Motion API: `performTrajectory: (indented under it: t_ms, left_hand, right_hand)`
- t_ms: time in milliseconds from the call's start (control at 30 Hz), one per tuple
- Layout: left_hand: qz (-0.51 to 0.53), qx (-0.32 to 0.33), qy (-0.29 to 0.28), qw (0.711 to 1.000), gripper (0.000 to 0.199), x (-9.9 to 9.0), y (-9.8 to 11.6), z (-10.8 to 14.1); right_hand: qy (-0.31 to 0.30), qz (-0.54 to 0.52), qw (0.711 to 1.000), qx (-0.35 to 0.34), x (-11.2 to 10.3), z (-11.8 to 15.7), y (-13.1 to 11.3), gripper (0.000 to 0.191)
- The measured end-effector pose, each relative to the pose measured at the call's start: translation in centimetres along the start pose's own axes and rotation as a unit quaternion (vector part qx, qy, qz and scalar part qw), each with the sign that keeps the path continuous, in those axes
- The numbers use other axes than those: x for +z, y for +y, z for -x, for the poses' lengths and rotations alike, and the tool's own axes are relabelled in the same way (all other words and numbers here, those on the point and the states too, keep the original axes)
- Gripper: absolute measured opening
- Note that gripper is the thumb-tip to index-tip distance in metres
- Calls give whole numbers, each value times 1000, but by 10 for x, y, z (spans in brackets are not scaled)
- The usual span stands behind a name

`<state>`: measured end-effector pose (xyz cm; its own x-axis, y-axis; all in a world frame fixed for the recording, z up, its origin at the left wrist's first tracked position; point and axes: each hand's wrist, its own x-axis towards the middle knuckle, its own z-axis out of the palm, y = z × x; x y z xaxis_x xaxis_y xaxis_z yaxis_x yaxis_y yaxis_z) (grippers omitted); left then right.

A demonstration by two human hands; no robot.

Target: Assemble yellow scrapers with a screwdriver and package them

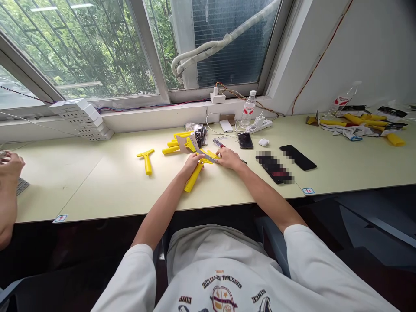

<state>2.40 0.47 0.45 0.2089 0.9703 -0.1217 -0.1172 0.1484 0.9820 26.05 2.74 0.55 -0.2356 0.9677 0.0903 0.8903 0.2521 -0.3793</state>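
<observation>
My left hand is closed around a yellow scraper, whose handle points down toward the table's front edge and whose grey blade strip runs across its head. My right hand is closed at the right end of that strip, beside a small yellow piece; what its fingertips pinch is too small to make out. Behind my hands lie several yellow handles and a brown card piece. A screwdriver rests just behind my right hand. Off to the left lies another yellow scraper.
Phones and a black slab lie to the right, near a bottle and power strip. White boxes stand at the back left. Another person's hand is at the far left. Yellow tools are piled far right.
</observation>
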Motion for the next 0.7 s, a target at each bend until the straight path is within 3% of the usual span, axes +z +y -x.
performTrajectory:
  t_ms: [200, 467, 567, 700]
  left_hand:
    - [-8, 9, -27, 1000, 29, -1, 0, 1]
    - [-38, 18, -108, 993, 34, -10, -5, -2]
    - [-60, 25, -143, 988, 37, -12, -4, -1]
    - [-72, 23, -147, 986, 38, -12, -3, 1]
  right_hand:
    - [5, 29, 999, -36, -1, -2, 2, 22]
    - [53, 34, 998, 0, -2, -3, 4, 37]
    - [91, -36, 994, 38, -1, -6, 11, 30]
    - [130, -223, 966, 20, 3, -14, 19, 19]
